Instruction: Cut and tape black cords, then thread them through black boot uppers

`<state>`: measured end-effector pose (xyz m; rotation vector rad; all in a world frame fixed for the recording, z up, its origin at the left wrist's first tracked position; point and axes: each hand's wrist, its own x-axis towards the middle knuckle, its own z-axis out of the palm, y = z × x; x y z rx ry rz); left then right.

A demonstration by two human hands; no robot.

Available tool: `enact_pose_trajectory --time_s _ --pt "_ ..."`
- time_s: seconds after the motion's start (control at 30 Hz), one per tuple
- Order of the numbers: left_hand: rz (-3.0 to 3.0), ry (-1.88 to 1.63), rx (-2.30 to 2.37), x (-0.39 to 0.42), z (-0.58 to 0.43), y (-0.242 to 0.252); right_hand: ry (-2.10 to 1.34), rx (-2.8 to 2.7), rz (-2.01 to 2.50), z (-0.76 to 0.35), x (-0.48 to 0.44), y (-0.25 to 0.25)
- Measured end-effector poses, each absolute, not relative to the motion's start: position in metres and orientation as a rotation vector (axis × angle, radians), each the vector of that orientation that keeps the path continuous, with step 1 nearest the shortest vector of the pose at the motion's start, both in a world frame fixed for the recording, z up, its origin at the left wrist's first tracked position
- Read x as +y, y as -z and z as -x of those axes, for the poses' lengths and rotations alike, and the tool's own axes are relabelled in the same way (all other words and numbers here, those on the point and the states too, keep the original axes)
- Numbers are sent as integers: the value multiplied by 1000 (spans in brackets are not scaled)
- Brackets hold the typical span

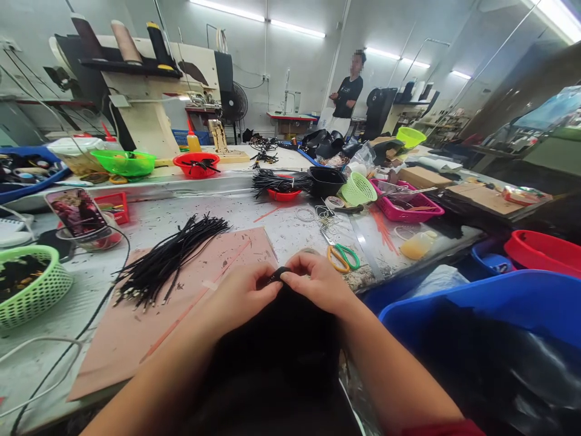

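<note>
Both my hands meet low in the middle of the view, just past the near edge of the table. My left hand [247,293] pinches one side of a small black piece [282,274] between thumb and fingers. On its other side, my right hand [315,280] holds the same piece, thumb pressed against it. The piece seems to be dark material with small light dots; its lower part blends into the black below. A bundle of black cords [170,260] lies to the left on a pinkish board [213,266]. Scissors with green and orange handles [347,257] rest beyond my right hand.
A phone [78,212] leans at the left near a light green basket [34,303]. Large blue tub [499,290] at right; pink basket [429,206] farther back. Behind the table stand a sewing machine [149,121] and a person [348,94] with folded arms.
</note>
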<state>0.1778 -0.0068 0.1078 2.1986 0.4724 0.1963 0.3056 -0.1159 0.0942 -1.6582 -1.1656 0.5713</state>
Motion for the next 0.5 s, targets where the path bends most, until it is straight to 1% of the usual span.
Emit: enact_pose_trajectory --time_s 0.17,0.27,0.5 --pt "-2032 -165 432 -8 -175 -109 -649 -1156 1619 -306 -116 -94" --pt "-2048 -170 408 -8 -174 -110 -697 -1163 1645 -306 -116 -96" --pt "-2073 -195 394 -6 -170 -107 -642 -1179 1687 -304 -117 -98"
